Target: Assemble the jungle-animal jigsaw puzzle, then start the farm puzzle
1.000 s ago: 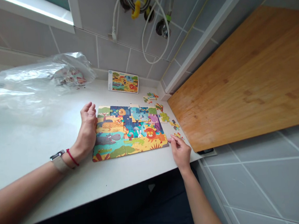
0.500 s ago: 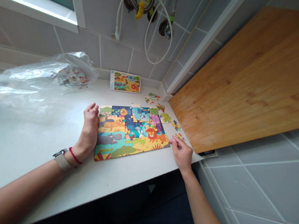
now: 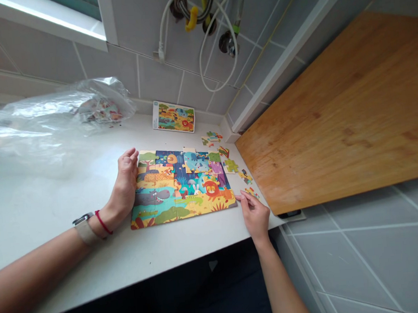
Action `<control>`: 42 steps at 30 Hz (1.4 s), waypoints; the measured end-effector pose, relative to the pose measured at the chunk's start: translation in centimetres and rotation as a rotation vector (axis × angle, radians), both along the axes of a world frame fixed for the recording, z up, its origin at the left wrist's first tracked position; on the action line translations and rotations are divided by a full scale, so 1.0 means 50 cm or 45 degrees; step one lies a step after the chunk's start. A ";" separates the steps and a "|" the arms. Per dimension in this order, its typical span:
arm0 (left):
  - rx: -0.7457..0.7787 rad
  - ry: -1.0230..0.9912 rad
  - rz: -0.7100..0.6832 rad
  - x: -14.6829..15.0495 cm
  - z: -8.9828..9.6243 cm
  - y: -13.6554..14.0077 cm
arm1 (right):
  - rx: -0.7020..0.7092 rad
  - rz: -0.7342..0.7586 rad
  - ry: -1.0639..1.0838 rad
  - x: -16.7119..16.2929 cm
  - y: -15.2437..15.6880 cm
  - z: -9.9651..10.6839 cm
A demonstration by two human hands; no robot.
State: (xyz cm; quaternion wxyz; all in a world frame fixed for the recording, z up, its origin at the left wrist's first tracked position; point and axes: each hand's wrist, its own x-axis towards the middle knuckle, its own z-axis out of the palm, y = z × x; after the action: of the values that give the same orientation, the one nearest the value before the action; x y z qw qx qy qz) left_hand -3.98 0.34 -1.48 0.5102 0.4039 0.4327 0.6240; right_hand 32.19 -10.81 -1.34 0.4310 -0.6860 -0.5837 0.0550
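A colourful cardboard jigsaw puzzle with jungle animals (image 3: 181,185) lies flat at the centre of the white countertop (image 3: 53,202), mostly assembled. The left hand (image 3: 126,182) rests on its edge against the puzzle's 9 o'clock side, fingers loosely curled, nothing held. The right hand (image 3: 254,213) sits at the puzzle's 4 o'clock corner, fingertips touching that corner; whether it pinches anything cannot be told. Loose puzzle pieces (image 3: 230,165) lie scattered from 1 to 4 o'clock of the puzzle, just beside it. A small printed reference card (image 3: 173,116) leans against the grey tiled wall (image 3: 152,76) at 12 o'clock. A crumpled clear plastic bag (image 3: 54,120) lies at 10 o'clock, well apart. A light-brown wooden board (image 3: 336,112) stands at 3 o'clock.
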 end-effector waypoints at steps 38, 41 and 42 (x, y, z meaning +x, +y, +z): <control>0.670 0.880 -0.602 -0.014 0.044 -0.041 | -0.570 0.755 -0.388 0.000 0.449 0.094; 0.665 0.885 -0.599 -0.014 0.045 -0.041 | -0.590 0.788 -0.390 0.005 0.442 0.087; 0.669 0.889 -0.598 -0.014 0.045 -0.041 | -0.588 0.800 -0.388 0.006 0.439 0.085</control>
State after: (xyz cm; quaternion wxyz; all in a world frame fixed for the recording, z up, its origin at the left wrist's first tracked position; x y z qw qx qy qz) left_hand -4.68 -1.71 0.79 0.3425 0.7903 0.3034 0.4076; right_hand 32.48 11.15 2.93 0.1370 -0.5536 -0.7939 0.2111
